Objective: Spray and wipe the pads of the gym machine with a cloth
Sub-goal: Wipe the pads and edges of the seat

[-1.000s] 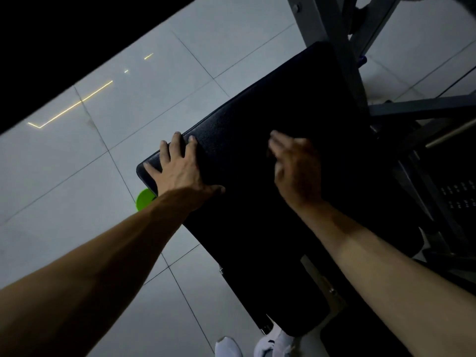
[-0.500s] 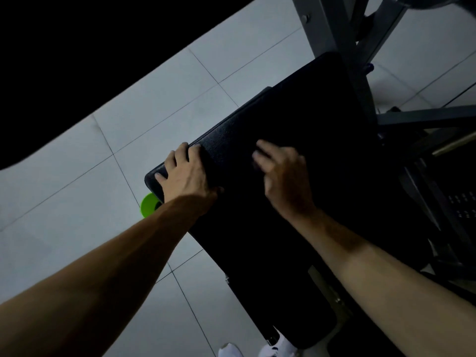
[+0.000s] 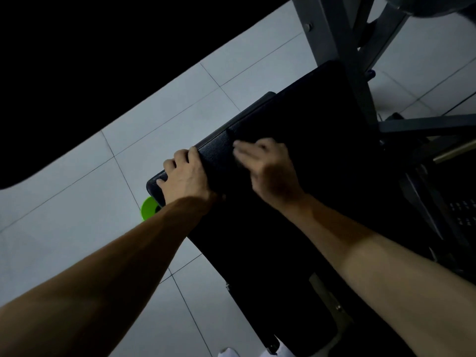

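Below the pad, green disc — left hand grips edge, right hand flat.

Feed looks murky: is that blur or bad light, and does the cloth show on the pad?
Head view: mostly bad light, the black pad is underexposed and nearly featureless; only the right hand has motion-blurred fingertips, the left hand on the pad's edge is sharp; a dark cloth cannot be told apart from the pad.
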Tool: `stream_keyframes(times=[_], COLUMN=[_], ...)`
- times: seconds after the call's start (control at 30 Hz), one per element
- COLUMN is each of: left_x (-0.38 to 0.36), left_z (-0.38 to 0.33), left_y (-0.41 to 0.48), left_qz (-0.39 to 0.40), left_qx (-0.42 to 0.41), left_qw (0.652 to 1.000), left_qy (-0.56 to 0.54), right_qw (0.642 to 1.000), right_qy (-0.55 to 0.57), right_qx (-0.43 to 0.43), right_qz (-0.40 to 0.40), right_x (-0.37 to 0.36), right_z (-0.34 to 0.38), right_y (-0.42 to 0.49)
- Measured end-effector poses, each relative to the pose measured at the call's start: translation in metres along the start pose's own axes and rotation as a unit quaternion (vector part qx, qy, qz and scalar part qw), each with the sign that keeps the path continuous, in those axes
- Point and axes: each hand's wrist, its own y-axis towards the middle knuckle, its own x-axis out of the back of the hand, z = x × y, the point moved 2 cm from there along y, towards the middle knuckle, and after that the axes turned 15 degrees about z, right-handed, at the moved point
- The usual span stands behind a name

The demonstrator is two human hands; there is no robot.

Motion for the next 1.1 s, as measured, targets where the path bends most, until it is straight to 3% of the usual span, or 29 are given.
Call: stream_keyframes(times=[0.1,0.17,0.33,0.4,0.5,0.6,0.63,0.67,0.77,0.87,0.93,1.03,1.1], left_x=[-0.001,-0.001,-0.003,-0.003,-0.003,-0.004,-0.004,-0.004,-0.005,-0.006,-0.009,-0.016,-0.026], left_z=[0.001,0.000,0.002,0.003,0.003,0.001,0.000,0.000,0.001,0.002,0.001,0.000,-0.005], left_y=[-0.001,-0.001,0.000,-0.001,0.000,0.002,0.002,0.003,0.002,0.001,0.001,-0.004,-0.012], left_qz=[0.000,-0.003,-0.018,-0.010,-0.004,0.002,0.002,0.002,-0.004,-0.010,-0.008,-0.002,-0.009], left_qx=[0.003,0.005,-0.005,-0.002,-0.001,0.005,0.007,0.009,0.010,0.004,0.002,-0.003,-0.034], left_qw=[1.000,1.000,1.000,1.000,1.000,1.000,1.000,1.000,1.000,1.000,0.999,0.999,0.998], left_qy=[0.000,0.000,-0.012,-0.007,-0.012,-0.020,-0.022,-0.023,-0.026,-0.026,-0.035,-0.048,-0.045], right_qw=[0.977,0.961,0.997,0.999,0.992,0.943,0.937,0.948,0.993,0.999,1.000,0.951,0.935], right_qy=[0.047,0.069,0.057,0.039,0.039,0.113,0.120,0.110,0.074,0.021,0.012,0.074,0.081], right_qx=[-0.201,-0.259,-0.022,-0.005,-0.118,-0.308,-0.320,-0.289,-0.086,0.036,-0.027,-0.298,-0.344], right_qz=[-0.055,-0.076,0.036,0.031,-0.006,-0.060,-0.068,-0.068,-0.025,0.025,0.002,-0.033,-0.035], right_x=[0.016,0.013,-0.009,-0.002,0.015,0.025,0.025,0.022,0.003,-0.001,0.010,0.026,0.023], right_z=[-0.017,0.011,0.059,0.029,-0.030,-0.056,-0.045,-0.028,0.025,0.016,-0.026,-0.078,-0.059], right_y=[0.019,0.024,0.028,0.036,0.045,0.050,0.049,0.046,0.023,0.005,-0.001,-0.024,-0.040])
